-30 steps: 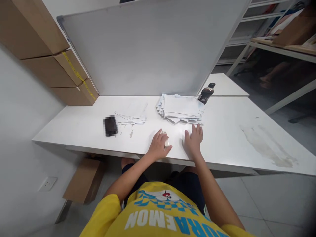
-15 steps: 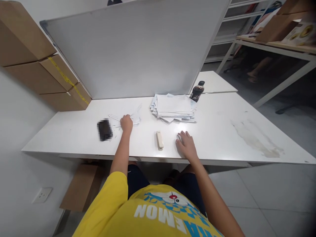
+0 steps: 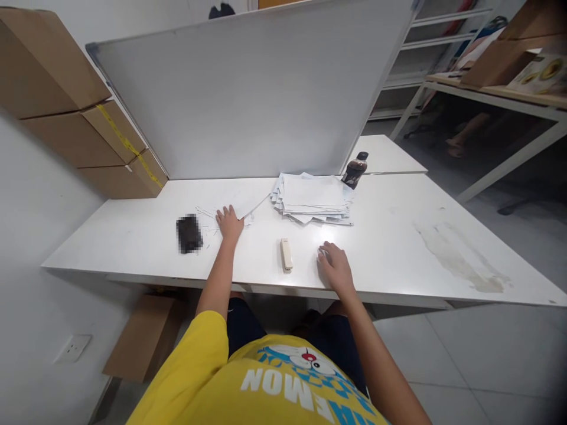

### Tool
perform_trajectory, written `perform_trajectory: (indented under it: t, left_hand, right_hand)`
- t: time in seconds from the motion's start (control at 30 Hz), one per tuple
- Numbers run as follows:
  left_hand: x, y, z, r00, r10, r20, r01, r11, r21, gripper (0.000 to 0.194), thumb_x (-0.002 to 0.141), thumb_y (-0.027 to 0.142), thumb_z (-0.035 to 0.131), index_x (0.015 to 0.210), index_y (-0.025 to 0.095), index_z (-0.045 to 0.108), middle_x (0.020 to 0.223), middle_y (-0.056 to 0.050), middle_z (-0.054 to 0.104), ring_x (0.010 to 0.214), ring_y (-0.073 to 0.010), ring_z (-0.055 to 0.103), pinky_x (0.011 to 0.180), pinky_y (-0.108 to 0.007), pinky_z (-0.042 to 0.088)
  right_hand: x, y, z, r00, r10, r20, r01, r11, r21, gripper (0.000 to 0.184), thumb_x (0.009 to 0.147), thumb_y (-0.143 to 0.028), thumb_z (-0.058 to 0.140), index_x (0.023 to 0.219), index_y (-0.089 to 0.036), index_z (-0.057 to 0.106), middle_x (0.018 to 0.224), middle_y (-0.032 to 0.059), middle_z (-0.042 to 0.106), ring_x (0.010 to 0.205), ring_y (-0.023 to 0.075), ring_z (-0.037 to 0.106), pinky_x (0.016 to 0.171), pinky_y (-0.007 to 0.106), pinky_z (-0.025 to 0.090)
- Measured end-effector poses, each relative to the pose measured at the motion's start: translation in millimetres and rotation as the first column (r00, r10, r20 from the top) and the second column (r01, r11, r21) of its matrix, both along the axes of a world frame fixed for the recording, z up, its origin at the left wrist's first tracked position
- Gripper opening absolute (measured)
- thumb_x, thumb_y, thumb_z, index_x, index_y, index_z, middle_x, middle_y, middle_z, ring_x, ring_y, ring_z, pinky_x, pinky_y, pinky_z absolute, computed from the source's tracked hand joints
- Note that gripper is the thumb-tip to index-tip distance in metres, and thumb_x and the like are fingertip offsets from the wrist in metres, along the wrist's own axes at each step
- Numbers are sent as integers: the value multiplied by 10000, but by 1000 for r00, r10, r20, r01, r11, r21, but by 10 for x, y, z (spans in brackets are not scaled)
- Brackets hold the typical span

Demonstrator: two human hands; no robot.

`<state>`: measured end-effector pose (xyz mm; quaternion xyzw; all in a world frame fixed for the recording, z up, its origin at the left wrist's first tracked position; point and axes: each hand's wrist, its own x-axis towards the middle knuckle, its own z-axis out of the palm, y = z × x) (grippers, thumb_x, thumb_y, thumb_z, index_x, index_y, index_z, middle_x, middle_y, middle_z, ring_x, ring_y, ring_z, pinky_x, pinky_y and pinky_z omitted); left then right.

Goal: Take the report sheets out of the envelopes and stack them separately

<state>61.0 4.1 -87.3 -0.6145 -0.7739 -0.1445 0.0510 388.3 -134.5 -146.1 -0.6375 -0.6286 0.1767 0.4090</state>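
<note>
Loose papers (image 3: 207, 217) on white desk (image 3: 390, 236), L of centre, at & around L hand (image 3: 229, 224). L hand: fingers spread, thumb out to approx 2 o'clock, meeting near end of thin sheet (image 3: 256, 206), seen nearly edge-on, running to paper stack (image 3: 315, 192); can't tell if thumb pinches it.

From L hand: blurred-out dark item (image 3: 189, 234) at 9 o'clock, near; stapler (image 3: 287, 255), cream, lying at 4; paper stack between 2 & 3, edges uneven.

R hand (image 3: 337, 265) at 4, farther out than stapler, fingers loosely bent, slightly apart, no item visible in it; stapler near, at 9 from it.

Containers: bottle (image 3: 355, 170), dark contents, cap on, upright but tilted in view, at approx 2 by stack's far R corner. Stacked cartons (image 3: 119, 150) at 10, yellow tape on lower 2, contents hidden. Another carton (image 3: 140, 336) under desk at 7, contents n/v.

Vs 0.5 s ago: L fingers were bunched over papers, now fanned; sheet's edge now shows, didn't then. Stapler & R hand approx same spots on desk. Vs 1 s ago: L hand was on stapler.
</note>
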Motion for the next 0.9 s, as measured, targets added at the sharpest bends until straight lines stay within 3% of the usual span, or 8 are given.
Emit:
perform_trajectory:
  t: [0.13,0.23,0.47,0.73,0.9]
  left_hand:
    - [-20,-4,-11,997,-80,-11,80,997,8,520,918,218,412,1419,127,511,1500,-132,470,1422,-379,342,1155,-500,269]
    - [-15,-25,-5,992,-127,-6,127,992,27,492,917,159,372,1366,142,573,1449,-104,536,1384,-342,409,1123,-456,327]
    - [0,-38,24,991,-133,17,132,990,58,443,896,141,396,1264,157,643,1335,-112,630,1281,-309,515,1042,-441,397]
    - [-3,-6,5,994,-88,65,80,990,114,389,853,147,458,1175,167,675,1230,-131,679,1258,-293,532,999,-422,402]
    - [-9,-1,23,995,-33,99,20,991,132,288,886,221,468,1062,163,688,1067,-132,716,1068,-277,633,943,-410,416]
  right_hand:
    - [-10,0,-8,1000,-6,11,6,1000,5,366,869,-397,435,1066,-198,669,1344,141,605,1319,306,473,1147,574,258]
    - [-10,-8,2,1000,-6,11,6,1000,9,367,863,-397,432,1059,-196,668,1343,143,605,1316,305,477,1147,569,258]
    - [-13,-19,30,1000,-1,16,1,1000,-4,372,860,-399,431,1047,-185,671,1344,148,602,1320,310,473,1147,560,257]
    - [-14,-26,49,1000,4,26,-3,1000,-24,384,875,-411,421,1047,-179,674,1344,153,595,1322,310,459,1152,560,248]
    - [-8,-40,67,1000,7,21,-7,1000,-20,394,869,-411,422,1041,-163,675,1345,168,595,1321,317,461,1153,565,241]
